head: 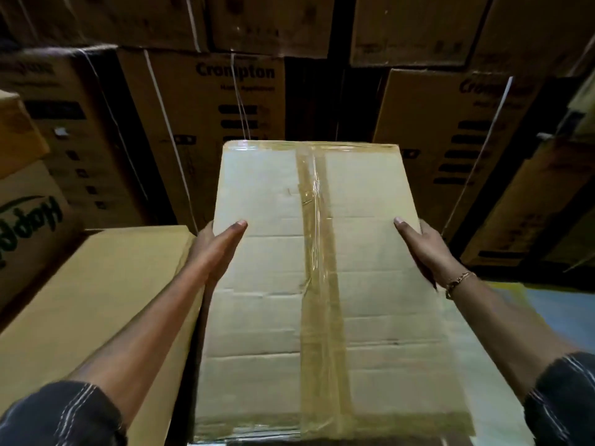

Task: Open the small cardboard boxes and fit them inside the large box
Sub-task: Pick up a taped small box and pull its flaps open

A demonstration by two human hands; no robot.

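Observation:
A pale cardboard box (267,284) fills the middle of the head view, its top face toward me and sealed by a strip of clear tape down the centre seam. My left hand (216,246) grips its left edge, thumb lying on the top face. On the right edge sits my right hand (425,249), thumb on top, a thin bracelet at the wrist. Both hands hold the box between them. Its underside and what it rests on are hidden.
A flat tan cardboard box (96,300) lies close on the left, beside my left forearm. Tall stacks of strapped brown "Crompton" cartons (206,123) wall the back and right (450,140). More cartons (29,214) stand at far left. A patch of blue floor (560,313) shows at right.

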